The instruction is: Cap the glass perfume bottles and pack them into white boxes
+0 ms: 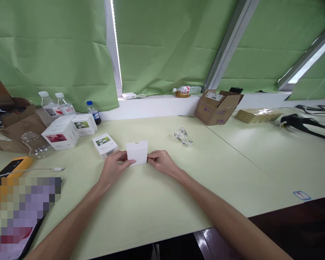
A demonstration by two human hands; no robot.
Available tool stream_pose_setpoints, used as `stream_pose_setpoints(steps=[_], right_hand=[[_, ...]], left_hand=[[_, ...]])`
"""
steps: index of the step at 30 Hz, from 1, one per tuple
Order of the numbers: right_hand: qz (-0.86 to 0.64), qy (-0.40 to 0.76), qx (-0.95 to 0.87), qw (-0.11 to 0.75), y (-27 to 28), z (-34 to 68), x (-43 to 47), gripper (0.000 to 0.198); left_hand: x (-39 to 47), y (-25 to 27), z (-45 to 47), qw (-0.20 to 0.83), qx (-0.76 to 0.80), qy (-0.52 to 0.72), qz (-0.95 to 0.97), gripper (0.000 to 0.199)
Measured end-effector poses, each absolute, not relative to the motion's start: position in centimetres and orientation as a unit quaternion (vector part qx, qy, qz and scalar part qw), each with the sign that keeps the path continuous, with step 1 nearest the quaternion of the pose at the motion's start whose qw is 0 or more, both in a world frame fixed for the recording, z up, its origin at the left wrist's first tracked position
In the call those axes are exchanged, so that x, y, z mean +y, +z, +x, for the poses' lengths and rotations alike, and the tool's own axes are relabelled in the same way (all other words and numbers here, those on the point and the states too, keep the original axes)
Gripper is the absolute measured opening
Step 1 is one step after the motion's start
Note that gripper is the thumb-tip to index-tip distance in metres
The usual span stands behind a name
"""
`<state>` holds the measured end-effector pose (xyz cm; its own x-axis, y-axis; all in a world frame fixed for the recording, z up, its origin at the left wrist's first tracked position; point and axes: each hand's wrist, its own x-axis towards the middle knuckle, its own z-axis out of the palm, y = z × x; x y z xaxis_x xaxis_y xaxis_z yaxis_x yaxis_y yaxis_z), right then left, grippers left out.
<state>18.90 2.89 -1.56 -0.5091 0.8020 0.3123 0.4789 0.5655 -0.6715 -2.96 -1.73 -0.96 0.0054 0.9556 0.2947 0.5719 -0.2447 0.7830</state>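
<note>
We see both hands on 1 plain white box (137,152) standing upright on the pale green table (233,162). Left hand (114,167) pinches its left edge, right hand (160,162) its right edge. Printed carton (104,145) lies just beside, left; glass bottle (181,135) and 2 small caps (188,143) sit apart, right.

Both forearms are bare to the frame edge, with no sleeves; the left hand (114,169) and right hand (162,163) wear no gloves, rings or watch.
</note>
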Motion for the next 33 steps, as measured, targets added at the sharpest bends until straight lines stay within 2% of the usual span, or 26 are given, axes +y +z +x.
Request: stream_pose_setpoints(steps=[6, 19, 26, 30, 33], right_hand=[[-0.369, 0.245, -0.843, 0.304, -1.37, 18.92, 2.84, 0.026], [-0.382, 0.305, -0.817, 0.308, -1.24, 19.13, 3.09, 0.02], [-0.4, 0.312, -0.791, 0.343, -1.14, 18.78, 2.79, 0.026], [-0.418, 0.324, -0.772, 0.353, -1.36, 18.7, 2.73, 0.041], [-0.416, 0.299, -0.788, 0.34, -1.56, 18.64, 2.68, 0.033]], left_hand=[[-1.97, -0.51, -2.6, 0.238, 0.576, 0.379, 0.684, 0.033], [-1.79, -0.59, -2.61, 0.254, 0.575, 0.369, 0.685, 0.034], [-1.59, -0.94, -2.74, 0.289, 0.561, 0.38, 0.677, 0.034], [-1.67, -0.9, -2.62, 0.285, 0.559, 0.381, 0.679, 0.033], [-1.85, -0.67, -2.49, 0.285, 0.559, 0.384, 0.678, 0.034]])
